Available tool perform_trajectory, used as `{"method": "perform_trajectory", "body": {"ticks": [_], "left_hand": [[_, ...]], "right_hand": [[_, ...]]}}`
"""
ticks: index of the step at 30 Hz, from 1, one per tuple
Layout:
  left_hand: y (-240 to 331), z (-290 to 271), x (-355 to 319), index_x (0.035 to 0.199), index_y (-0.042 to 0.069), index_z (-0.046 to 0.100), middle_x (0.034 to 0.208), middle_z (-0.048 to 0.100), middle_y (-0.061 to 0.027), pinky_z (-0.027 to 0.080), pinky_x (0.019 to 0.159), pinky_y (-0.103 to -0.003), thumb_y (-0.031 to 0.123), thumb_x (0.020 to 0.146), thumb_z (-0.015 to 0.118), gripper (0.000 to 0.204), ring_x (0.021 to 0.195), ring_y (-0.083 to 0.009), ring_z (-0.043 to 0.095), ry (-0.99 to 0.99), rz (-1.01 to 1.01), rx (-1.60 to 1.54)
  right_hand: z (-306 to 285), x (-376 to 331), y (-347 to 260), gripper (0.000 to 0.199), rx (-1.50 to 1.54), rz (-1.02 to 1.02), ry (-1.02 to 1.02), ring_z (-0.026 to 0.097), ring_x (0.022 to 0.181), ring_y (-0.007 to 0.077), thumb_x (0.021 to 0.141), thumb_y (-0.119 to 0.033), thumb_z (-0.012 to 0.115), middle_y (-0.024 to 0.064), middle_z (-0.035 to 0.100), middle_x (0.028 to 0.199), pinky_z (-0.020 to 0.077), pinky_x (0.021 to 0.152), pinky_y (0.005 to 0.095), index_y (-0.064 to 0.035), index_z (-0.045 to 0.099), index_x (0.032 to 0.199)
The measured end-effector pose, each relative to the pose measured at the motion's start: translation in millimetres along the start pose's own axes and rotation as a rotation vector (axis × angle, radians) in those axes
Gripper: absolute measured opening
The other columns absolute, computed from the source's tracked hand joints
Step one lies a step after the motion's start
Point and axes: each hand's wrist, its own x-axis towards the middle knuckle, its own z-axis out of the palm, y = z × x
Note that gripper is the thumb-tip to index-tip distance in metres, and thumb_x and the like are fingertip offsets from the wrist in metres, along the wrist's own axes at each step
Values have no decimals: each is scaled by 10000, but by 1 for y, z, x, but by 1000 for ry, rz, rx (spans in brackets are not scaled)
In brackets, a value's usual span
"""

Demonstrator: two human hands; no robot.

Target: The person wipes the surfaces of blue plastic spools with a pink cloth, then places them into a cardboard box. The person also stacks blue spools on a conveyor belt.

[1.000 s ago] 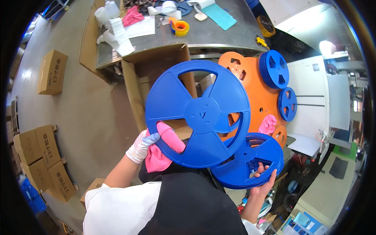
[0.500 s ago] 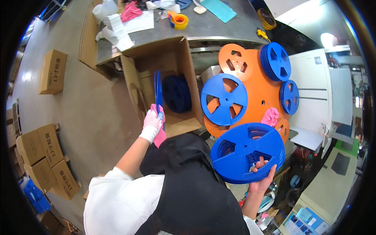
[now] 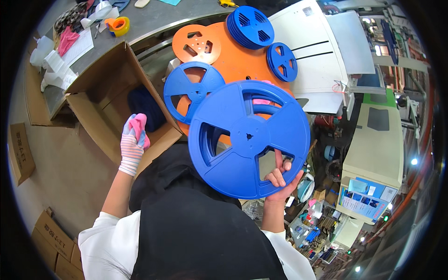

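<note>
My left hand [image 3: 131, 147], in a striped glove, is closed on a crumpled pink cloth [image 3: 139, 126] over the near side of an open cardboard box [image 3: 93, 123]. Dark blue reels [image 3: 145, 108] lie inside that box, partly in shadow. With my bare right hand [image 3: 281, 181] I grip several stacked blue plastic reels [image 3: 226, 165] by the rim, fingers passing through a window in them. The stack is tilted with its face up toward me and overlaps an orange round table [image 3: 240, 60]. Another blue reel [image 3: 205, 93] lies on the table beside the box.
Farther back on the orange table are a blue reel stack [image 3: 249, 28], a smaller blue stack [image 3: 282, 63] and an orange reel [image 3: 197, 44]. A grey workbench [image 3: 149, 18] holds a tape dispenser [image 3: 118, 26] and papers. White panels [image 3: 303, 51] stand on the right.
My left hand has let go of the thin blue reels it held upright in the box and keeps only the cloth. My right hand has raised its reel stack. The view has swung right.
</note>
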Motion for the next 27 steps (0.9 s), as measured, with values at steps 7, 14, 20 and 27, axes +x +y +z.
{"method": "perform_trajectory", "body": {"ticks": [7, 14, 20, 27], "left_hand": [[125, 27, -10, 1258, 76, 604, 954, 674, -125, 532, 757, -433, 76, 698, 708, 569, 839, -361, 654, -329, 757, 353], [141, 26, -6, 902, 128, 693, 1137, 636, -44, 456, 576, -366, 185, 575, 707, 333, 740, -237, 557, -325, 1155, 674], [145, 18, -11, 1162, 152, 655, 936, 603, -56, 474, 607, -393, 251, 670, 704, 504, 740, -247, 577, -434, 954, 718], [138, 10, -23, 1168, 136, 660, 1015, 602, -12, 481, 632, -374, 282, 690, 670, 500, 808, -204, 572, -469, 1043, 737]], "right_hand": [[14, 10, 6, 450, 194, 63, -12, 512, 536, 66, 963, -434, 589, 248, 271, 1565, 401, 511, 231, 12, 544, 999], [14, 17, 16, 384, 230, 91, 6, 529, 554, 62, 959, -344, 616, 277, 257, 1560, 436, 536, 225, 29, 546, 1017], [20, 23, 19, 403, 129, 115, -54, 539, 563, 70, 974, -384, 590, 258, 251, 1569, 439, 539, 231, 13, 532, 1017], [28, 19, 24, 465, -54, 120, -231, 503, 482, 65, 967, -468, 575, 255, 304, 1545, 410, 471, 215, -5, 525, 964]]}}
